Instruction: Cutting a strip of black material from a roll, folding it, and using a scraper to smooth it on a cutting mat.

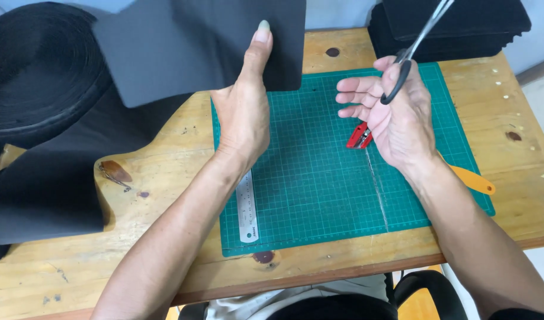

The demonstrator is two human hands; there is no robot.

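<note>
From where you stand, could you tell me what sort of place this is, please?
Probably a small craft or sewing workbench: a green cutting mat with a steel ruler on a wooden table, scissors in the right hand, and stacked dark sheets.

The dark sheet (201,44) is cut off by the top edge of the picture, and the left hand (243,115) covers part of its lower edge. The scissors (415,47) lose their blade tips at the same edge. Right of the green cutting mat's (307,178) centre, the right hand (399,118) hides most of a red tool (356,137) and an orange handle (473,181). The left forearm covers the steel ruler's (247,213) upper end.
</note>
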